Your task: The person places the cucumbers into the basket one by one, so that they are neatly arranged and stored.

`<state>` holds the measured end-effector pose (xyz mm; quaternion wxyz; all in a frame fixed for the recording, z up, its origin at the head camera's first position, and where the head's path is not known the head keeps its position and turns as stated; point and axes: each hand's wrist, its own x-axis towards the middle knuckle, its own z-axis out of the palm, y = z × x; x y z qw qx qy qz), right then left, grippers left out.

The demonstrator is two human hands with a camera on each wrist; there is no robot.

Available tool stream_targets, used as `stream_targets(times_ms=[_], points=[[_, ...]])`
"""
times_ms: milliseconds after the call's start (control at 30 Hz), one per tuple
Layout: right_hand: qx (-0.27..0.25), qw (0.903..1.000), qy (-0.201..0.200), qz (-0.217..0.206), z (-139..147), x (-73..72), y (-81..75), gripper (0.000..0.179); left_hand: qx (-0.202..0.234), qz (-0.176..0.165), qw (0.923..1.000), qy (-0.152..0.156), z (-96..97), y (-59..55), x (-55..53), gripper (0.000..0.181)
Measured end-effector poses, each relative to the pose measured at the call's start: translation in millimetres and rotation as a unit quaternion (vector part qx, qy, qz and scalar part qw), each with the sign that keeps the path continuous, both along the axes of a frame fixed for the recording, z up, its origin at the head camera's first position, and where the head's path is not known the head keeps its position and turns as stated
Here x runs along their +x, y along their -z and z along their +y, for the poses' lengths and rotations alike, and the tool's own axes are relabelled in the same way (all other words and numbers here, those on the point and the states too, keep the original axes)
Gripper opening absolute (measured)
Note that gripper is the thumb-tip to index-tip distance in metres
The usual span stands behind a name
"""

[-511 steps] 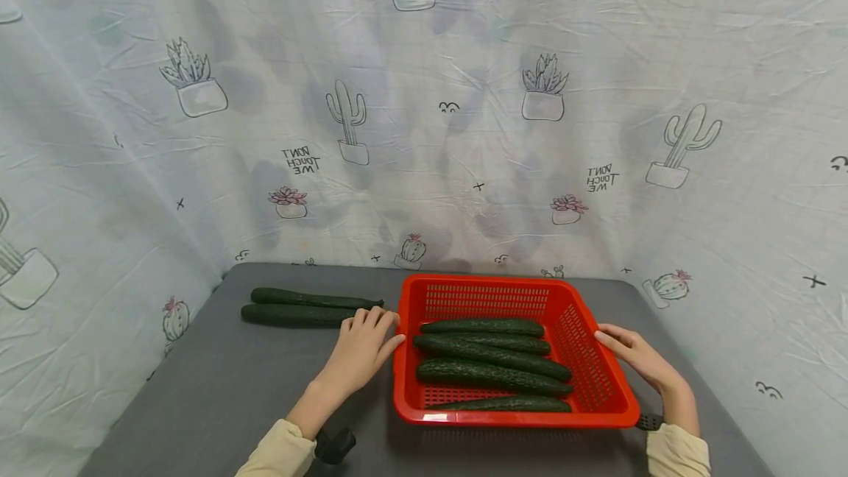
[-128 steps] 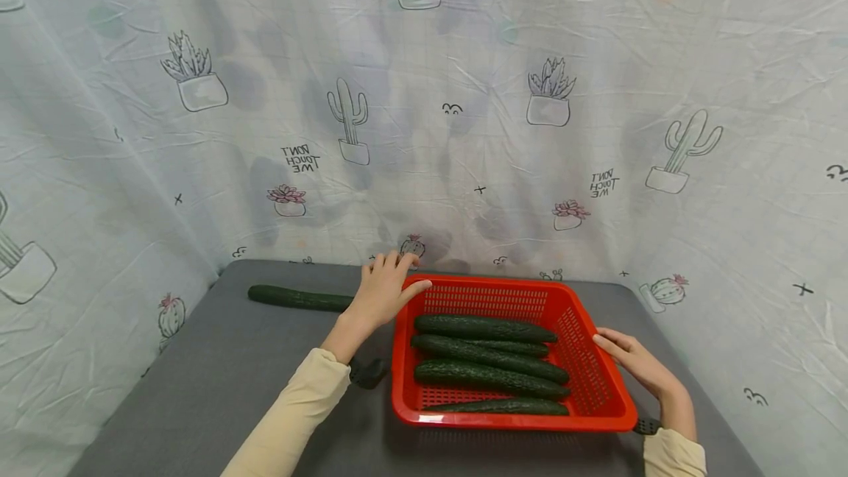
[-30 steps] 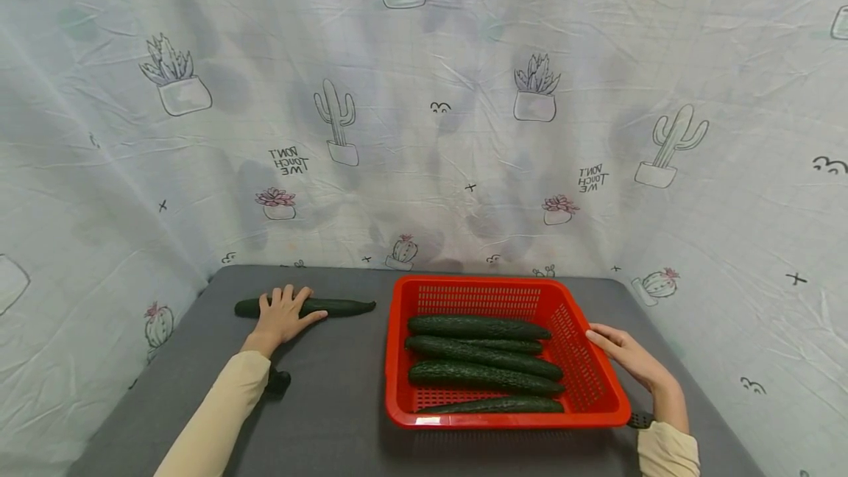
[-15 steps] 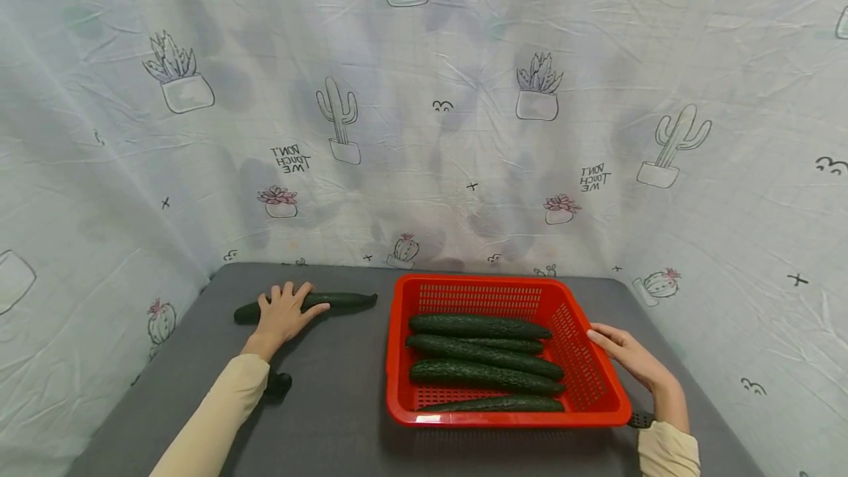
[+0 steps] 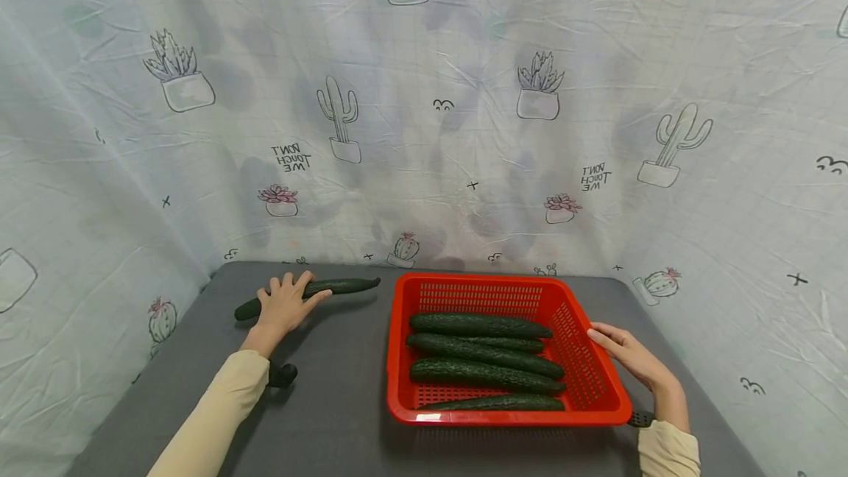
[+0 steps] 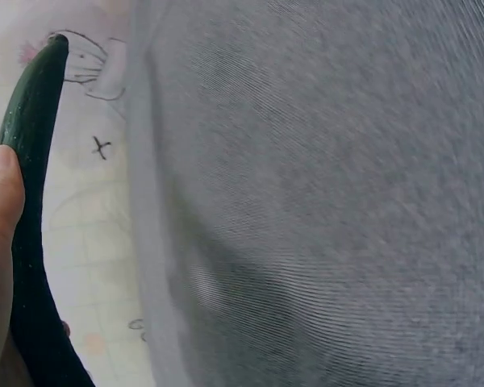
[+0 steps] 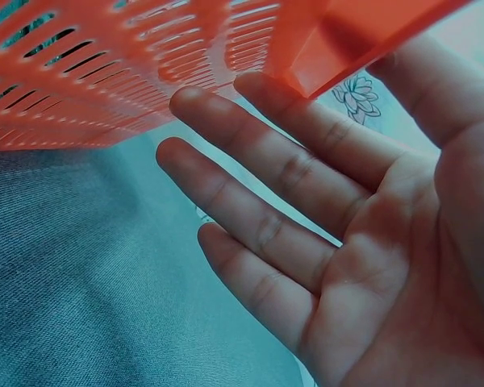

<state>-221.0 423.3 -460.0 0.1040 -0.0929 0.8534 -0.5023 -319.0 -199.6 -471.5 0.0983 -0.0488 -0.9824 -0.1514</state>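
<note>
My left hand (image 5: 283, 306) grips a dark green cucumber (image 5: 347, 285) around its middle, at the table's left side. The cucumber is tilted, its stem end raised off the table. In the left wrist view, the thumb lies along the cucumber (image 6: 34, 161). On the right, my right hand (image 5: 632, 355) holds the rim of a red plastic basket (image 5: 513, 418), thumb over the edge. Seen from the right wrist, the hand's (image 7: 331, 218) other fingers extend under the rim, the index fingertip by the slotted wall. Several cucumbers (image 5: 486, 375) lie side by side in the basket.
A grey cloth covers the table (image 5: 338, 418). Behind and at both sides hangs a pale curtain (image 5: 424, 138) printed with cacti. The basket's left wall stands between the held cucumber and those inside.
Earlier, two cucumbers lay at the left; one has since gone into the basket. Over the last second my left hand has raised the other's stem end. The right hand stays at the rim.
</note>
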Motion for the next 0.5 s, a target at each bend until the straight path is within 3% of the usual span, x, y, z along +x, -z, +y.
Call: stream_targets(times_ms=[500], points=[[0.017, 0.9998, 0.003, 0.007, -1, -0.7, 1.3, 0.047, 0.031, -0.019, 0.9993, -0.004, 12.6, -20.7, 13.7, 0.075]])
